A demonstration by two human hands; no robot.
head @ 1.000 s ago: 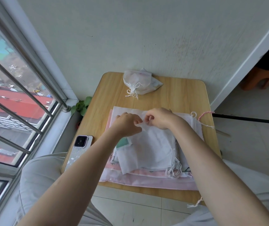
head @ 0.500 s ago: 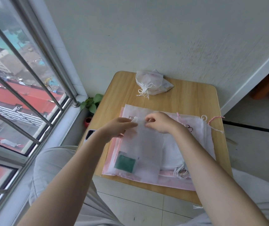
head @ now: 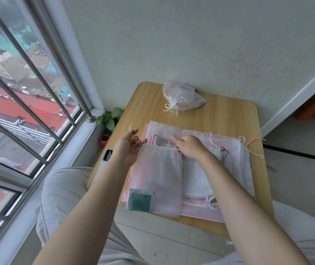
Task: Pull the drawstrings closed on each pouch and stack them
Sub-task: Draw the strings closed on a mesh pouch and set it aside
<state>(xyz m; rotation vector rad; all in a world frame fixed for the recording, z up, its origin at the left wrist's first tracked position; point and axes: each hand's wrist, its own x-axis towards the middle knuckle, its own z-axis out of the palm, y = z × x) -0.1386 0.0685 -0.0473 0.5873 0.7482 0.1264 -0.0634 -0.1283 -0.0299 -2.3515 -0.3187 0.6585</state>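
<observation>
Wooden table [head: 219,119]: translucent white pouch [head: 158,175], flat

Flat white pouch [head: 157,176] atop pink-white pile [head: 229,169] — cinched pouch [head: 179,96] apart

The tabletop [head: 219,119] is smooth, matt wood grain. The pouch [head: 158,175] is thin, translucent matt cloth. The window bars [head: 28,62] are glossy metal.

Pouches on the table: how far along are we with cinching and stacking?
Done: a small heap of cinched pouches sits at the table's far edge, strings tied; the count is unclear. In hand: the left hand pinches a white drawstring while the right hand presses the mouth of the white pouch with the green square. Left: that pouch and the flat pile of open pouches beneath it.
</observation>
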